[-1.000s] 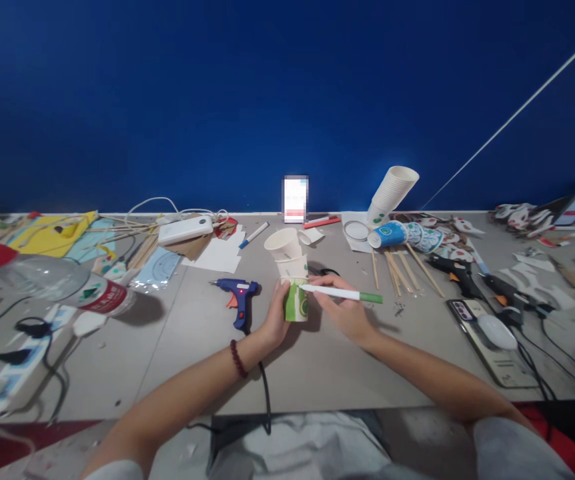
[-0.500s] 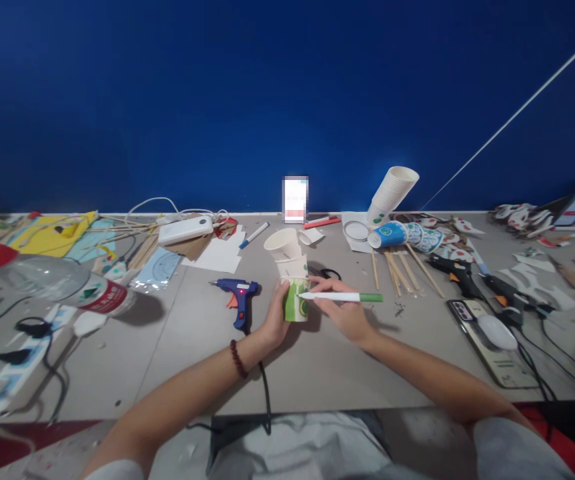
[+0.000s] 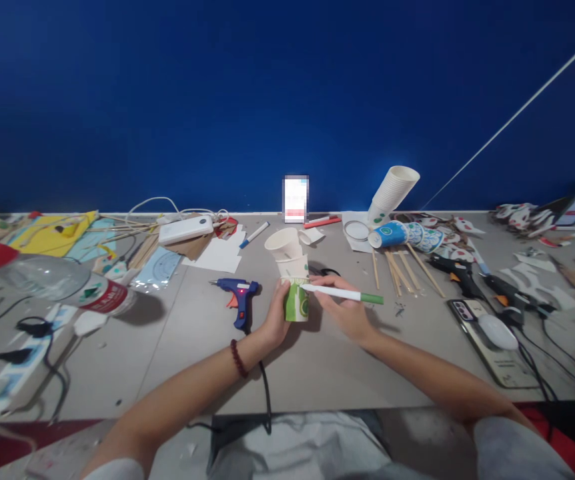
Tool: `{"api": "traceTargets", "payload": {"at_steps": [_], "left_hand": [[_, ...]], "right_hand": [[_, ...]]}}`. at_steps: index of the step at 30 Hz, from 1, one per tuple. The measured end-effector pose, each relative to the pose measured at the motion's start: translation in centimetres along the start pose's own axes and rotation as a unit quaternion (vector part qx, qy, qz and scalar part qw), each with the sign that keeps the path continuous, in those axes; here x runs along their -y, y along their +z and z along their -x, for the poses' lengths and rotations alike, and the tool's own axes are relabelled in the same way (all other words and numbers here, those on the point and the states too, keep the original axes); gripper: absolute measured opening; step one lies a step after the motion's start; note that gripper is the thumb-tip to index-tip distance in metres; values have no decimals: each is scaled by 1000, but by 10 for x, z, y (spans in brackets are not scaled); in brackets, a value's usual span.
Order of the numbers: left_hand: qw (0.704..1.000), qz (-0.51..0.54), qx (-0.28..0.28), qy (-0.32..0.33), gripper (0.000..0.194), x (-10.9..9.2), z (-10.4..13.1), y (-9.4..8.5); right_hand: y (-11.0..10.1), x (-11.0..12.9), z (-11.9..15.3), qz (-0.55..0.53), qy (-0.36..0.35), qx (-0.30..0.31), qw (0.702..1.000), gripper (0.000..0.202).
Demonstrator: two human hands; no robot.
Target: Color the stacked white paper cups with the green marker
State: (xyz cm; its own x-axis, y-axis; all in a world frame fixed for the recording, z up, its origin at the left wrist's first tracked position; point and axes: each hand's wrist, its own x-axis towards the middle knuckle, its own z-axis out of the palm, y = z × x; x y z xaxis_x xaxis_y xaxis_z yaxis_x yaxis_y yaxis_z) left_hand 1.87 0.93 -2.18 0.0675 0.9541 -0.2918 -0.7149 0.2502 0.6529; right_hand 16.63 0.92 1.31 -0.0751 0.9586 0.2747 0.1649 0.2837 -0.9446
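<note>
My left hand (image 3: pixel 276 313) is closed around the side of a paper cup (image 3: pixel 296 301) coloured with green patches. Joined above that cup are more white paper cups (image 3: pixel 284 245), the top one tilted with its mouth facing up. A white marker with a green end (image 3: pixel 340 292) is pinched in my right hand (image 3: pixel 343 313), its tip at the upper part of the green cup. Whether the tip touches the paper is too small to tell. Left of my left hand lies a blue glue gun (image 3: pixel 239 297), its cable running under my wrist.
A stack of paper cups (image 3: pixel 392 193) leans at the back right beside blue-patterned cups (image 3: pixel 402 237). Wooden sticks (image 3: pixel 400 270), black glue guns (image 3: pixel 460 275) and a phone (image 3: pixel 492 347) lie to the right. A bottle (image 3: pixel 87 283) and a power strip (image 3: pixel 27 363) are left.
The marker's tip has moved slightly up on the green cup, and the marker is tilted a little more. My left hand and the cups have hardly moved.
</note>
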Motion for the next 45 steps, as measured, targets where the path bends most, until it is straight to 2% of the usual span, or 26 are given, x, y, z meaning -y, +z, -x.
{"api": "traceTargets", "payload": {"at_steps": [14,30,40,45], "left_hand": [[1000,0,-10,-7,40,0,0,0],[1000,4,4,3,32,1,-1,-1],[1000,9,-12,-6,37,-1,1,2],[1000,9,-5,-3,36,-2,1,2]], "right_hand": [[0,-2,2,-38,24,18,999,6],[-1,-3,0,-16,-6,2,1000,4],[-2,-3,1,-43,26,27,998,1],[-2,-4,1,-35,26,20,999,2]]}}
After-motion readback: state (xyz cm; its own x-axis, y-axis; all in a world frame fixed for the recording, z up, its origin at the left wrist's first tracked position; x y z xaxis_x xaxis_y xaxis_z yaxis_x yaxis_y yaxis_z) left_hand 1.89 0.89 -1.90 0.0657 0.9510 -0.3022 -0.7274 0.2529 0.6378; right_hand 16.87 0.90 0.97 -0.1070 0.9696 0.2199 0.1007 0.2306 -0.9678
